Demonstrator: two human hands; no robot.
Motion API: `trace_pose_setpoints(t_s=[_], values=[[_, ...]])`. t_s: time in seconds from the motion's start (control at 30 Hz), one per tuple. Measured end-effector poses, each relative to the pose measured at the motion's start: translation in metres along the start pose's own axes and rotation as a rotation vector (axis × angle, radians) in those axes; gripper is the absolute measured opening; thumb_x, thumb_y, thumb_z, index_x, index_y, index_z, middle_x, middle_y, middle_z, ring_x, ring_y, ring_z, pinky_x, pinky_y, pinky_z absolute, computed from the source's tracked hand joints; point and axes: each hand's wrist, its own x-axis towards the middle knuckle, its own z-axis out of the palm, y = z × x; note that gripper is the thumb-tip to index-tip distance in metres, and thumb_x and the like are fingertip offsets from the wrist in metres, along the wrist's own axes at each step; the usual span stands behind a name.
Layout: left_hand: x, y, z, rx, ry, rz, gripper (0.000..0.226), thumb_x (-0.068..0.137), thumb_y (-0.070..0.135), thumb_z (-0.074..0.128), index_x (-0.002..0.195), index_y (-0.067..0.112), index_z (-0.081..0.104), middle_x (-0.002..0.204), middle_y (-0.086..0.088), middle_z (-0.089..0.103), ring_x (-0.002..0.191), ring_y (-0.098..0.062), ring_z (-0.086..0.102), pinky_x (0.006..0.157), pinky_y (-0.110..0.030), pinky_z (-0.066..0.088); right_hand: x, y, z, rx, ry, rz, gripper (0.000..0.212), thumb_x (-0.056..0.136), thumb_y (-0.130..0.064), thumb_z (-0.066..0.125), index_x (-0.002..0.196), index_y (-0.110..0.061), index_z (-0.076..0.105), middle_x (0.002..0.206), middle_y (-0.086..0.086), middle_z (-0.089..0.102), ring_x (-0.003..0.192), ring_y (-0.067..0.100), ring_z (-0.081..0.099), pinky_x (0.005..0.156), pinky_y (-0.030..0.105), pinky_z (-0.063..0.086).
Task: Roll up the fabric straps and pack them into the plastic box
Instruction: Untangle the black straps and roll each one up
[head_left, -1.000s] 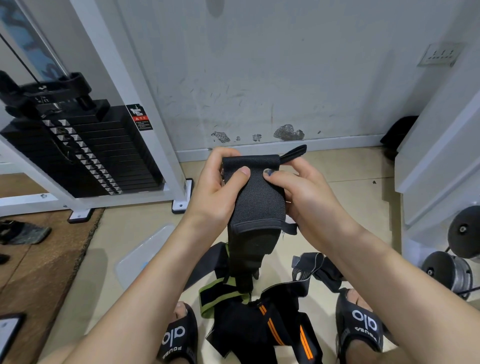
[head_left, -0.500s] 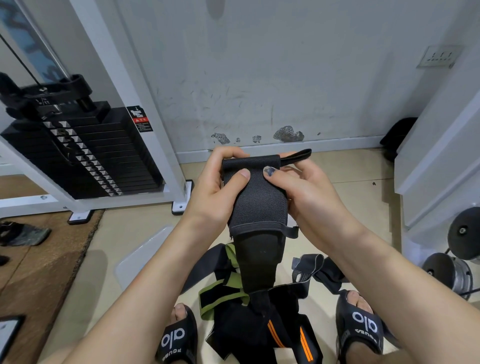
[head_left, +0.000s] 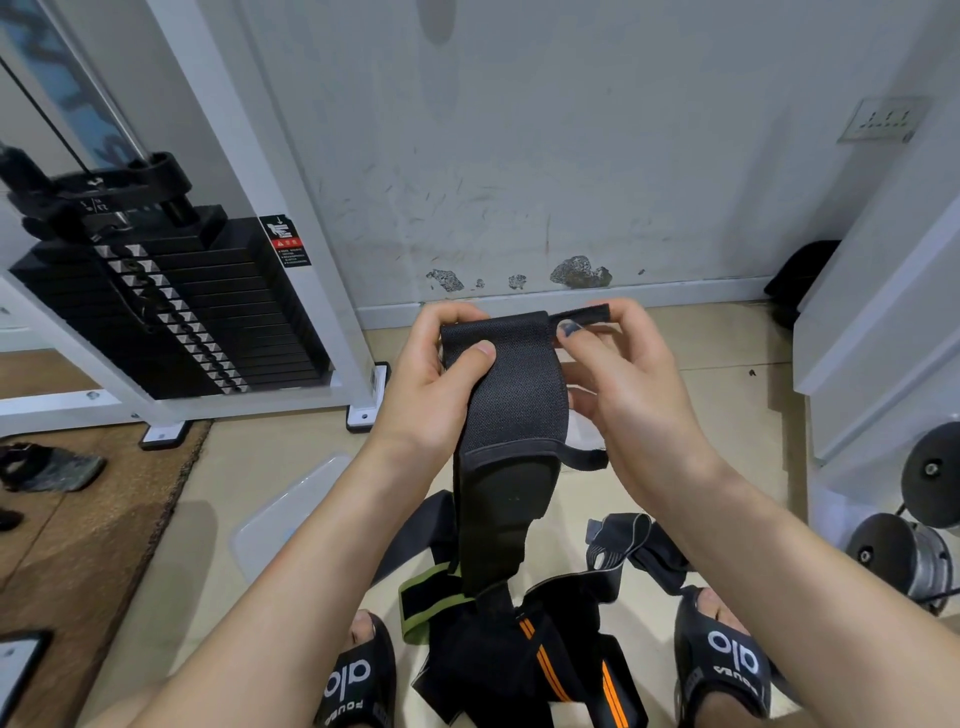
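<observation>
Above the strap pile (head_left: 524, 654) near our feet, we hold the black wrist wrap (head_left: 506, 395) upright: left hand (head_left: 441, 384) clamps its top edge, right hand (head_left: 623, 374) pinches the thumb loop (head_left: 582, 315), so rolling can start there. What looks like the clear box (head_left: 283, 514) lies left.

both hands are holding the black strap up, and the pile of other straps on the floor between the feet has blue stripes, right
Not quite. The head view shows both the left hand and right hand holding the black strap up, but the pile of straps between the feet has orange stripes and green edging, not blue.
</observation>
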Motion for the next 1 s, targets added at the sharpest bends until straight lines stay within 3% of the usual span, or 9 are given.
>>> trace_pose_setpoints(t_s=[0.07, 0.17, 0.3, 0.4, 0.6, 0.67, 0.73, 0.87, 1.0], values=[[-0.001, -0.001, 0.0, 0.084, 0.002, 0.045, 0.027, 0.102, 0.004, 0.057, 0.116, 0.026, 0.06, 0.107, 0.003, 0.064, 0.088, -0.014, 0.06, 0.081, -0.033, 0.052, -0.001, 0.001, -0.001, -0.07, 0.079, -0.071, 0.007, 0.101, -0.011, 0.062, 0.095, -0.014, 0.061, 0.103, 0.017, 0.068, 0.085, 0.036, 0.07, 0.07, 0.036, 0.059], [-0.005, -0.002, 0.001, 0.202, -0.059, 0.128, 0.032, 0.103, 0.006, 0.055, 0.122, 0.031, 0.057, 0.106, 0.015, 0.065, 0.09, -0.01, 0.059, 0.086, -0.032, 0.051, -0.004, 0.004, -0.001, -0.158, 0.102, -0.166, 0.014, 0.099, -0.01, 0.064, 0.089, -0.016, 0.057, 0.09, 0.003, 0.062, 0.076, 0.023, 0.062, 0.072, 0.051, 0.056], [-0.006, -0.004, 0.003, 0.272, -0.061, 0.149, 0.027, 0.098, 0.016, 0.055, 0.118, 0.034, 0.057, 0.114, 0.014, 0.063, 0.1, -0.013, 0.058, 0.099, -0.047, 0.048, -0.006, 0.009, 0.001, -0.337, 0.055, -0.273, 0.022, 0.095, -0.01, 0.067, 0.084, -0.027, 0.057, 0.094, -0.008, 0.064, 0.084, 0.017, 0.064, 0.071, 0.034, 0.047], [-0.006, -0.005, 0.004, 0.242, -0.071, 0.12, 0.025, 0.096, 0.02, 0.055, 0.114, 0.037, 0.057, 0.115, 0.004, 0.065, 0.106, -0.021, 0.062, 0.101, -0.055, 0.049, -0.006, 0.012, 0.002, -0.451, 0.031, -0.306, 0.024, 0.095, -0.01, 0.066, 0.082, -0.029, 0.058, 0.095, -0.001, 0.065, 0.092, 0.018, 0.069, 0.066, 0.028, 0.05], [-0.005, -0.004, 0.003, 0.235, -0.1, 0.145, 0.029, 0.102, 0.005, 0.052, 0.113, 0.032, 0.058, 0.103, 0.02, 0.064, 0.093, -0.006, 0.06, 0.086, -0.028, 0.048, -0.007, 0.007, 0.002, -0.42, 0.065, -0.289, 0.024, 0.094, -0.009, 0.067, 0.092, -0.027, 0.052, 0.091, -0.002, 0.067, 0.073, 0.011, 0.065, 0.058, 0.017, 0.044], [-0.003, -0.004, 0.002, 0.234, -0.082, 0.143, 0.028, 0.102, 0.007, 0.052, 0.112, 0.032, 0.059, 0.103, 0.02, 0.063, 0.093, -0.006, 0.059, 0.086, -0.028, 0.047, -0.008, 0.005, 0.002, -0.363, 0.085, -0.296, 0.022, 0.095, -0.007, 0.066, 0.101, -0.021, 0.049, 0.095, 0.006, 0.067, 0.066, 0.016, 0.063, 0.057, 0.028, 0.045], [-0.003, -0.005, 0.002, 0.244, -0.075, 0.143, 0.026, 0.099, 0.012, 0.053, 0.111, 0.034, 0.06, 0.106, 0.019, 0.064, 0.097, -0.008, 0.059, 0.09, -0.032, 0.048, -0.008, 0.004, 0.001, -0.352, 0.121, -0.306, 0.019, 0.097, -0.01, 0.065, 0.106, -0.02, 0.051, 0.094, 0.017, 0.067, 0.071, 0.029, 0.066, 0.061, 0.039, 0.05], [-0.003, -0.007, 0.004, 0.263, -0.084, 0.141, 0.026, 0.099, 0.013, 0.053, 0.111, 0.035, 0.06, 0.108, 0.017, 0.065, 0.101, -0.01, 0.062, 0.096, -0.038, 0.049, -0.004, 0.007, -0.003, -0.397, 0.206, -0.348, 0.01, 0.098, -0.014, 0.062, 0.093, -0.023, 0.061, 0.085, -0.002, 0.07, 0.082, 0.023, 0.069, 0.075, 0.051, 0.058], [-0.001, -0.007, 0.001, 0.279, -0.059, 0.155, 0.025, 0.099, 0.013, 0.053, 0.111, 0.034, 0.06, 0.108, 0.02, 0.064, 0.102, -0.009, 0.06, 0.096, -0.035, 0.048, -0.002, 0.008, -0.005, -0.453, 0.231, -0.352, 0.015, 0.094, -0.011, 0.065, 0.099, -0.025, 0.061, 0.083, -0.006, 0.062, 0.077, 0.026, 0.064, 0.073, 0.042, 0.057]])
